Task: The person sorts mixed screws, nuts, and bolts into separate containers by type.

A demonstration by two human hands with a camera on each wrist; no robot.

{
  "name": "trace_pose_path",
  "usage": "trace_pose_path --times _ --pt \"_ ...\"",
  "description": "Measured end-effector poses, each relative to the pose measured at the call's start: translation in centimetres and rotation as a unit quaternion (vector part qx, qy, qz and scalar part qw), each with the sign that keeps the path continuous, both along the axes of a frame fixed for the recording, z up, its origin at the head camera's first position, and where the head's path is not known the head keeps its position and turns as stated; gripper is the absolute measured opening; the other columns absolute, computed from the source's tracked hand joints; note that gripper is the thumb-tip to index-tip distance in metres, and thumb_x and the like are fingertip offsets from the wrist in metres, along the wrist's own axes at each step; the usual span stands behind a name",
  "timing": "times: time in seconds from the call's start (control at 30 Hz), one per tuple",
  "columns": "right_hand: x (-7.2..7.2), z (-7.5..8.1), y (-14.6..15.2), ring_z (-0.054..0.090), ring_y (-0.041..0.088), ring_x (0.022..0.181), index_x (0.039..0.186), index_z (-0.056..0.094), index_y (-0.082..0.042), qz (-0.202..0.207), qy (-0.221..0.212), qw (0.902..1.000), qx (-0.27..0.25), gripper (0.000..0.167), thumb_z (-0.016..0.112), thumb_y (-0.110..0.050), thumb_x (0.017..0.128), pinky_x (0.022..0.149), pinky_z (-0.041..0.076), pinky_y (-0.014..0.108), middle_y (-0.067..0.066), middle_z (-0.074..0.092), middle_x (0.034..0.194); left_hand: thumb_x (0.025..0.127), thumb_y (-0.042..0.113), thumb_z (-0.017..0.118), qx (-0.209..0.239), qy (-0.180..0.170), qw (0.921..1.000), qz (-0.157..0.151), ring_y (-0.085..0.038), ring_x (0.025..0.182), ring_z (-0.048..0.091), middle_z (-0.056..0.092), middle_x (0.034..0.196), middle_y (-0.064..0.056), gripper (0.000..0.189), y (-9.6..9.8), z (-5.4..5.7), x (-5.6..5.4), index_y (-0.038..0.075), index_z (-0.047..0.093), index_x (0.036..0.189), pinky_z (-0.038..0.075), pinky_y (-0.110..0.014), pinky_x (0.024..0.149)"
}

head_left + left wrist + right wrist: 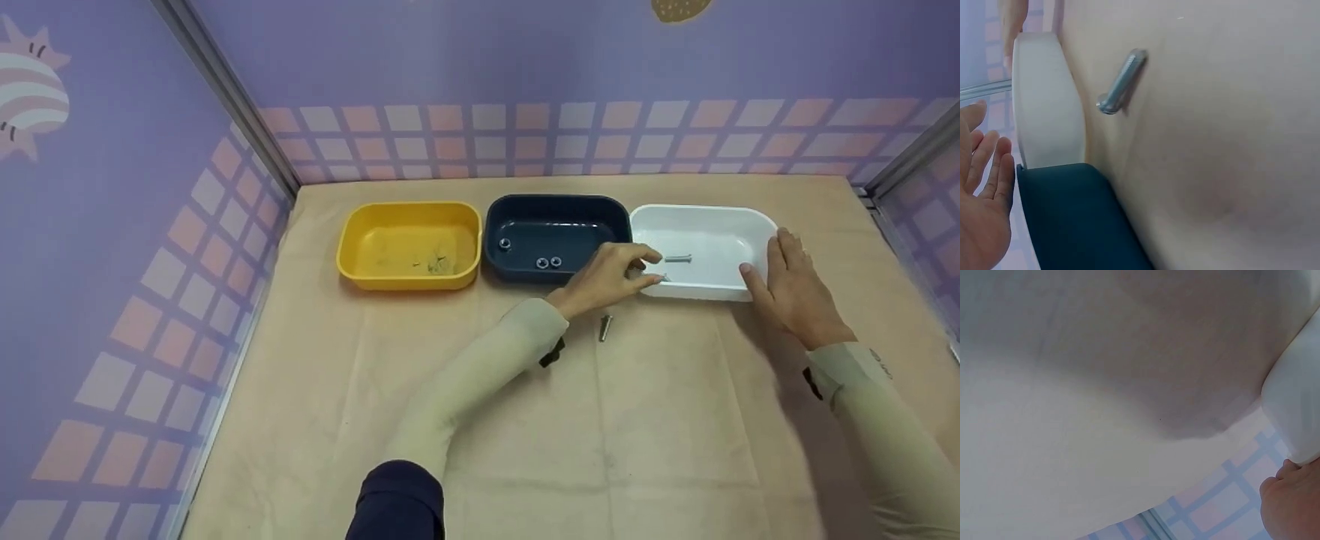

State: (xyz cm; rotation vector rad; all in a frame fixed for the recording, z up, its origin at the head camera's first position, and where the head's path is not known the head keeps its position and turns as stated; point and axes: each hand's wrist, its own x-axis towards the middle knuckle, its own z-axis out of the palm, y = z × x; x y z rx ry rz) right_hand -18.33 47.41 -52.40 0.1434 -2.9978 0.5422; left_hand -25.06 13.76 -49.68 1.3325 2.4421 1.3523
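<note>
My left hand (606, 276) reaches over the left end of the white tray (697, 294), its thumb and fingers spread apart. A bolt (679, 259) lies in that tray just beyond the fingertips, and a second small metal piece (664, 278) shows by the thumb. In the left wrist view the fingers (1002, 174) are parted above the tray rims. My right hand (799, 300) rests against the tray's right end, fingers straight along the outside and thumb over the front corner. Another bolt (605, 328) lies on the cloth in front of the trays.
Left of the white tray stands a dark blue tray (559, 201) with several nuts (549, 262). Farther left, a yellow tray (409, 283) holds a few small dark pieces (439, 262). Patterned panels (525, 75) rise behind and at both sides of the cloth-covered table (525, 420).
</note>
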Motion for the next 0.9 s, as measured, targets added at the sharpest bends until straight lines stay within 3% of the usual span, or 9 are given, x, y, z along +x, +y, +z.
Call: trace_pose_path --times 0.17,0.37,0.7,0.9 --pt "-0.1 0.1 0.0 0.003 0.059 0.16 0.162 0.008 0.019 -0.001 -0.001 1.0 -0.005 0.088 0.031 -0.051 0.114 0.131 0.003 0.067 0.04 0.003 0.172 0.101 0.016 0.076 0.005 -0.005 0.9999 -0.011 -0.015 0.105 0.074 0.077 0.126 -0.016 0.031 -0.7 -0.5 0.7 0.001 0.074 0.128 0.057 -0.016 0.093" --pt "-0.1 0.2 -0.1 0.001 0.059 0.16 0.162 0.008 0.019 0.001 0.0 1.0 -0.009 0.087 0.031 -0.05 0.114 0.131 0.003 0.068 0.04 0.004 0.172 0.101 0.012 0.075 0.013 -0.012 0.9992 -0.037 -0.023 0.11 0.076 0.076 0.126 -0.018 0.03 -1.6 -1.1 1.4 -0.004 0.073 0.127 0.061 -0.029 0.097" --pt "-0.1 0.3 0.0 -0.001 0.059 0.16 0.162 0.005 0.02 0.0 -0.011 0.9999 -0.003 0.089 0.029 -0.051 0.114 0.132 0.001 0.065 0.04 0.0 0.172 0.104 0.016 0.072 -0.043 -0.057 0.996 -0.054 -0.014 0.108 0.073 0.078 0.122 -0.013 0.031 -3.5 -3.0 2.1 -0.001 0.072 0.13 0.059 -0.018 0.095" --pt "0.0 0.2 -0.1 0.0 0.059 0.16 0.161 0.006 0.02 -0.002 -0.013 0.9999 -0.002 0.088 0.029 -0.051 0.114 0.132 0.001 0.065 0.041 0.001 0.172 0.106 0.014 0.068 -0.088 -0.042 0.9936 -0.058 -0.013 0.109 0.073 0.078 0.119 -0.009 0.028 -4.6 -4.1 1.9 0.0 0.073 0.129 0.054 -0.015 0.096"
